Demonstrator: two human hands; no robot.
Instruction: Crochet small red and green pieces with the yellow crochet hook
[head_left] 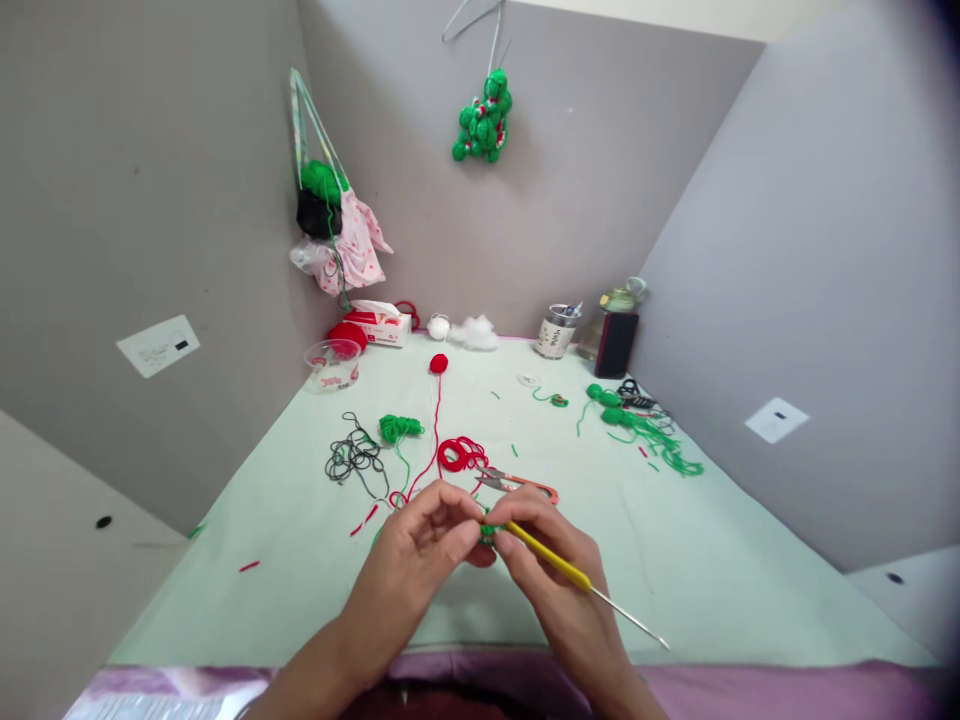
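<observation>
Between my fingertips is a small green crochet piece (487, 533), mostly covered by the fingers. My left hand (420, 560) pinches it from the left. My right hand (559, 565) holds a crochet hook (551, 556) with a yellow grip, its bare metal end pointing down to the right. The hook's working tip is hidden at the piece. Just beyond the hands lie thread snips (517, 483) with orange handles and a loose red yarn coil (461, 454). Red and white strands (386, 502) run beside my left hand.
Black yarn (354, 455) and a green yarn bundle (400, 428) lie left. Green crocheted balls with strands (645, 430) are at right. Along the back stand a tissue box (381, 324), a pen tin (556, 333) and a phone (616, 345). Grey partitions (525, 220) enclose the table.
</observation>
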